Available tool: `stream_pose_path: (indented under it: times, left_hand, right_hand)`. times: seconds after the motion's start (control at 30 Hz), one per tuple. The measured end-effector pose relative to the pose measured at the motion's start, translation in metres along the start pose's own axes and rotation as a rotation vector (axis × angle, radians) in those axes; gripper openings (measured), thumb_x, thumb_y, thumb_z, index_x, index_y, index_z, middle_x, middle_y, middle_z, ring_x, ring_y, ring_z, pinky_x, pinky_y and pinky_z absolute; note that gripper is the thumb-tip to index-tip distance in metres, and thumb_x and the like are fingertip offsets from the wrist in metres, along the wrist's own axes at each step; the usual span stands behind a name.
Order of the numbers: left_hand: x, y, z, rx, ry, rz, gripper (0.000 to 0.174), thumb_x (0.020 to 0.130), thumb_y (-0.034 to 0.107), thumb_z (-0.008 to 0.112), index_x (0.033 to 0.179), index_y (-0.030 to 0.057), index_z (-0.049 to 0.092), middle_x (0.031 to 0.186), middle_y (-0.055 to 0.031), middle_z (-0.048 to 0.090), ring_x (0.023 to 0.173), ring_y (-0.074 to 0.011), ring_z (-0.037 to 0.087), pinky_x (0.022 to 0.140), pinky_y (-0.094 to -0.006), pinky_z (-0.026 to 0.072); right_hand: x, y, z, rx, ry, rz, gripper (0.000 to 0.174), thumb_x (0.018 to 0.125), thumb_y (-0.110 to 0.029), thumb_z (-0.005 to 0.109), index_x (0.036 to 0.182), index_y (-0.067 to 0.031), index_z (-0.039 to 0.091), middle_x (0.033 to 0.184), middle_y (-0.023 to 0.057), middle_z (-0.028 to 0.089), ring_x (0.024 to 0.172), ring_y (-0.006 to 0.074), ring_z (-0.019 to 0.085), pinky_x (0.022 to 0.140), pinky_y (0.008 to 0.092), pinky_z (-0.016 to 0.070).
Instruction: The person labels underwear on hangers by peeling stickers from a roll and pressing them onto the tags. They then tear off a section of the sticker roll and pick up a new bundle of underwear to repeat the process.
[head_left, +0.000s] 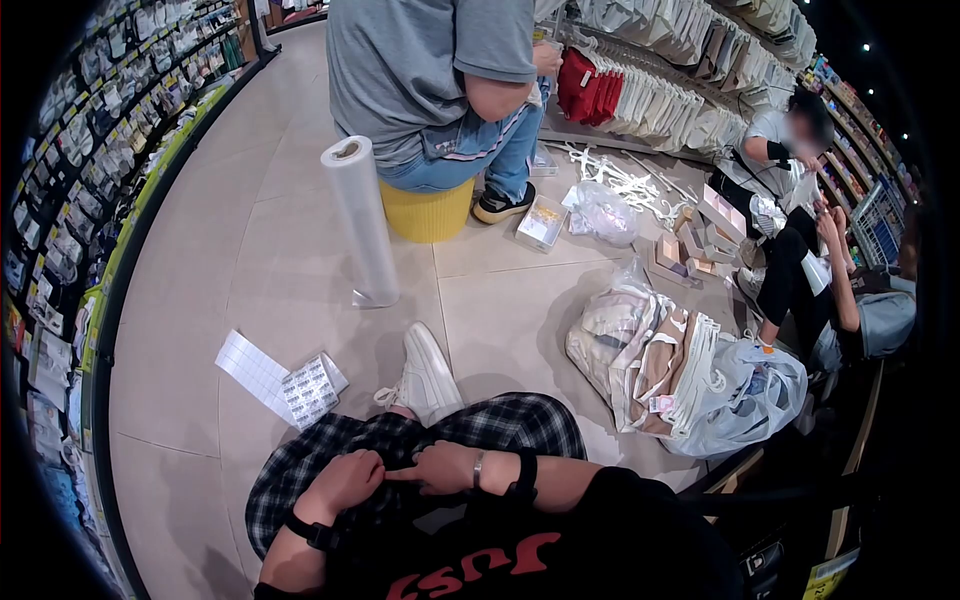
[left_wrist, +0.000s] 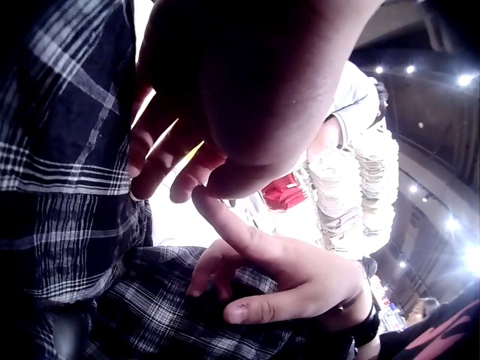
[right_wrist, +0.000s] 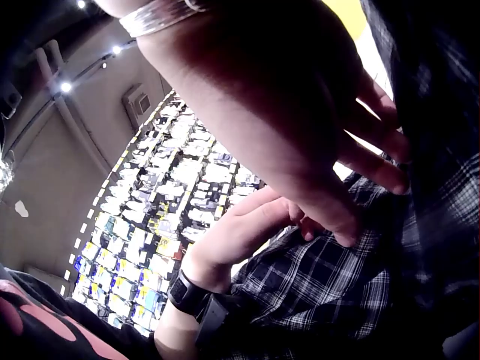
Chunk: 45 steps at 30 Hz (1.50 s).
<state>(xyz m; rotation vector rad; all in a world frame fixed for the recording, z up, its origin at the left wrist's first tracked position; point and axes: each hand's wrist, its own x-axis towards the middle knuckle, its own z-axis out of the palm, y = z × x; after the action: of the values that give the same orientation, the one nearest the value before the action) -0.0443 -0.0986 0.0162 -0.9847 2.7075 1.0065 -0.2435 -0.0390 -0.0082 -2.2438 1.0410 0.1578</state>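
My left hand (head_left: 347,480) and right hand (head_left: 445,467) meet above the plaid fabric (head_left: 510,422) over my legs. In the left wrist view the right hand's extended index finger touches the left hand (left_wrist: 262,97) near its thumb, and its other fingers bend loosely. The right wrist view shows the right hand (right_wrist: 292,112) with fingers apart and relaxed, the left hand (right_wrist: 251,229) beside it. Neither hand holds an object. A sheet of printed labels (head_left: 310,390) lies on the floor in front of my left knee.
A clear plastic roll (head_left: 368,225) stands upright ahead. Beyond it a person in grey (head_left: 410,90) sits on a yellow stool (head_left: 430,212). Filled bags (head_left: 625,340), open boxes (head_left: 542,222) and white hangers (head_left: 620,180) lie on the right; two people sit there. Shelves (head_left: 150,170) line the left.
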Motion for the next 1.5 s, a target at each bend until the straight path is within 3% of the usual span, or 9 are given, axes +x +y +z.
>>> stream_pose_path:
  times: [0.73,0.83,1.5]
  left_hand:
    - [-0.0004,-0.0001,0.0007,-0.007,0.029,0.019,0.017,0.083,0.019,0.049,0.085,0.0048,0.058,0.084,-0.0138,0.06,0.081,-0.0323,0.057,0.071,-0.0409,0.047]
    - [-0.0007,0.0024,-0.0023,-0.019,-0.015,-0.01,0.02,0.085,0.019,0.044,0.088,0.004,0.057,0.088,-0.0152,0.059,0.085,-0.0339,0.056,0.075,-0.0404,0.045]
    - [-0.0001,-0.0033,0.0038,-0.002,0.047,0.039,0.017,0.083,0.019,0.048,0.084,0.0051,0.058,0.082,-0.0137,0.059,0.079,-0.0325,0.057,0.07,-0.0414,0.0469]
  right_hand:
    - [0.0018,0.0023,0.0048,0.002,0.018,-0.006,0.066,0.081,-0.029,0.058,0.139,-0.0334,0.025,0.094,0.0157,0.06,0.088,0.0309,0.059,0.077,0.0386,0.0466]
    - [0.0009,0.0015,0.0036,0.006,0.021,-0.003,0.066,0.081,-0.029,0.058,0.139,-0.0336,0.025,0.095,0.0158,0.059,0.089,0.031,0.059,0.078,0.0386,0.0462]
    - [-0.0003,0.001,0.0021,0.031,0.034,-0.009,0.065,0.08,-0.028,0.057,0.138,-0.0334,0.028,0.091,0.0165,0.06,0.085,0.0313,0.06,0.077,0.0393,0.0471]
